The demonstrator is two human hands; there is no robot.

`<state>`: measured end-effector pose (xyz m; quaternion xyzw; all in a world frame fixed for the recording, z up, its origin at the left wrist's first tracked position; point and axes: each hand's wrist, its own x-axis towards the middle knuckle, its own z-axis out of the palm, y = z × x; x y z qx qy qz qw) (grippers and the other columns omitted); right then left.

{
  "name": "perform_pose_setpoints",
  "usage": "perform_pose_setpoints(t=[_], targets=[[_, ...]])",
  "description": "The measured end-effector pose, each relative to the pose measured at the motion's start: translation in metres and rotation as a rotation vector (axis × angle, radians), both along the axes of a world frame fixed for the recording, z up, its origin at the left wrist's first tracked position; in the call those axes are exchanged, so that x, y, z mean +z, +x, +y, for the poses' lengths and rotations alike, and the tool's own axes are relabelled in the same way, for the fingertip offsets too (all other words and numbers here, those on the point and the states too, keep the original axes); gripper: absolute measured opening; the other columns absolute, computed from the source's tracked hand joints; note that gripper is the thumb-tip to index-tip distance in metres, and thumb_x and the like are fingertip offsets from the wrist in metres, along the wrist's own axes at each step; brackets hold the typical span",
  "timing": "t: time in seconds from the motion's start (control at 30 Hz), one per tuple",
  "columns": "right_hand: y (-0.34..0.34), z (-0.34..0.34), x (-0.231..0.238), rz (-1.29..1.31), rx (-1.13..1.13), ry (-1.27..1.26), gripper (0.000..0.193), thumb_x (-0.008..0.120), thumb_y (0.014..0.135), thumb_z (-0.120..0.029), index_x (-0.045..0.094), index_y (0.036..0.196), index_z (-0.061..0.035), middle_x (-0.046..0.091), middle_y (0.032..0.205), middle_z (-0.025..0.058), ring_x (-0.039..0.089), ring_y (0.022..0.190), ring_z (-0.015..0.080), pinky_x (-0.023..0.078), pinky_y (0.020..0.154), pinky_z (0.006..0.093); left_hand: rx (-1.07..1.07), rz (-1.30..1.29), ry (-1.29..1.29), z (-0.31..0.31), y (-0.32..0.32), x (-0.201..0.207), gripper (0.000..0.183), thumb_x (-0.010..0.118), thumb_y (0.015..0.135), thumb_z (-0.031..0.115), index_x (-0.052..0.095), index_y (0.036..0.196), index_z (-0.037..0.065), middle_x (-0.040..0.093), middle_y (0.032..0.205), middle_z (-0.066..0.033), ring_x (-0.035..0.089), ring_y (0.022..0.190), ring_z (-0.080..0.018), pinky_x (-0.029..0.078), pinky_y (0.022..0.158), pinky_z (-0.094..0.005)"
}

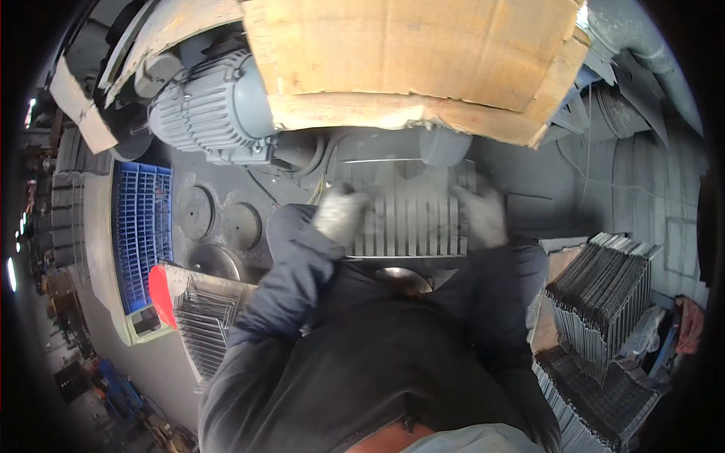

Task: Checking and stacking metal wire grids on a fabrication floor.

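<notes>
A grey metal grate (411, 226) with parallel slats lies in front of me above my lap, its far half blurred. My left hand (341, 216), in a pale glove, is closed on the grate's left edge. On the opposite edge my right hand (483, 214), also gloved, grips the grate; motion smears its fingers. Just beyond the grate is a grey rounded machine part (445, 147), partly hidden under a cardboard sheet (408, 53).
A grey finned motor (208, 109) stands at the far left. Stacked metal grates (600, 294) rise at my right; wire racks (202, 321) stand at my left. Beyond them are a blue plastic grid (143, 234) and round metal discs (196, 213). Cables (325, 170) run behind my left hand.
</notes>
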<state>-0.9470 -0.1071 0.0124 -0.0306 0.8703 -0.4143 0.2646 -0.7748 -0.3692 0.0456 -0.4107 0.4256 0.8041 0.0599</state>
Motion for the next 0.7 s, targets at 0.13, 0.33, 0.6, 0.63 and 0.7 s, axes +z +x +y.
perform_pose_setpoints(t=[0.13, 0.33, 0.6, 0.63, 0.7], targets=[[-0.005, 0.014, -0.007, 0.222, -0.052, -0.235, 0.044, 0.074, 0.095, -0.016, 0.069, 0.134, 0.0035, 0.076, 0.118, 0.0109, 0.069, 0.109, 0.0216, 0.053, 0.097, 0.0346, -0.039, 0.001, -0.067, -0.004, -0.008, 0.015, 0.034, 0.071, 0.1, 0.011, 0.061, 0.129, -0.002, 0.072, 0.104, -0.016, 0.072, 0.071, -0.0221, 0.063, 0.057, -0.036], [-0.014, 0.069, 0.076, -0.046, -0.303, -0.394, 0.047, 0.068, 0.098, -0.012, 0.064, 0.141, 0.0046, 0.075, 0.126, 0.0142, 0.072, 0.11, 0.0225, 0.057, 0.093, 0.0348, -0.294, 0.201, -0.071, 0.076, -0.065, 0.029, 0.033, 0.074, 0.099, 0.013, 0.064, 0.125, -0.005, 0.074, 0.105, -0.0135, 0.073, 0.082, -0.018, 0.061, 0.069, -0.0301], [0.055, -0.075, 0.029, -0.153, 0.023, -0.47, 0.036, 0.073, 0.1, -0.017, 0.068, 0.13, 0.0011, 0.074, 0.102, 0.0076, 0.071, 0.088, 0.0182, 0.06, 0.075, 0.0353, 0.165, -0.004, -0.171, -0.034, 0.057, 0.036, 0.025, 0.075, 0.102, 0.014, 0.061, 0.119, 0.002, 0.068, 0.086, -0.0066, 0.066, 0.06, -0.0165, 0.057, 0.051, -0.0318], [0.067, -0.081, 0.041, -0.291, 0.009, -0.597, 0.039, 0.073, 0.101, -0.018, 0.065, 0.134, 0.0014, 0.073, 0.108, 0.0089, 0.07, 0.091, 0.0183, 0.06, 0.078, 0.0352, 0.17, -0.002, -0.212, -0.039, 0.071, 0.053, 0.027, 0.076, 0.102, 0.014, 0.061, 0.119, 0.002, 0.068, 0.086, -0.0061, 0.065, 0.059, -0.0158, 0.056, 0.051, -0.0313], [0.093, -0.076, 0.064, -0.431, -0.004, -0.725, 0.043, 0.073, 0.101, -0.018, 0.062, 0.138, 0.0017, 0.073, 0.113, 0.0101, 0.07, 0.094, 0.0184, 0.06, 0.081, 0.0351, 0.172, 0.001, -0.257, -0.036, 0.09, 0.083, 0.028, 0.078, 0.101, 0.015, 0.061, 0.12, 0.002, 0.068, 0.086, -0.0057, 0.064, 0.059, -0.0151, 0.055, 0.051, -0.0308]])
